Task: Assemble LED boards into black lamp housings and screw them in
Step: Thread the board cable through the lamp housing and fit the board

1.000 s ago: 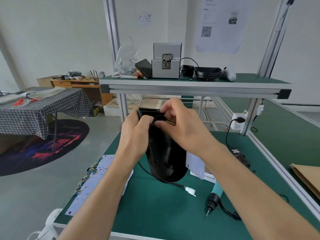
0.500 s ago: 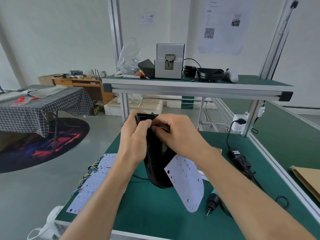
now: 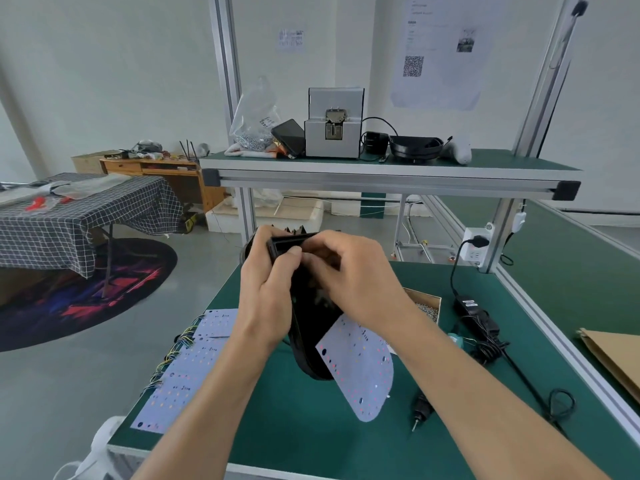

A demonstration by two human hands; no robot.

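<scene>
Both hands hold a black lamp housing (image 3: 311, 327) up off the green counter (image 3: 304, 427), tilted, its narrow end far and high, its rounded end low and near. The left hand (image 3: 266, 292) grips the housing's left side near the top, thumb over the far rim. The right hand (image 3: 349, 282) curls its fingers into the upper part of the housing; what they pinch there is hidden. A white LED board (image 3: 360, 372) hangs out of the housing's lower right side, slanting down toward the near right, its rounded end close above the counter.

On the counter's left edge lies a stack of LED boards (image 3: 194, 362), coloured wires sticking out past the edge. To the right of the housing, near the right forearm, a screwdriver (image 3: 420, 410) lies tip toward the near edge, its cable looping to the right. Farther right a black power adapter (image 3: 472, 308) and its cord run along the aluminium rail. A small cardboard box of screws (image 3: 427, 306) sits just beyond the right wrist. Brown cardboard (image 3: 613, 355) lies past the rail at far right.

The green mat in the near middle, between the forearms, lies bare. Overhead, a shelf (image 3: 388, 174) spans the counter's far side.
</scene>
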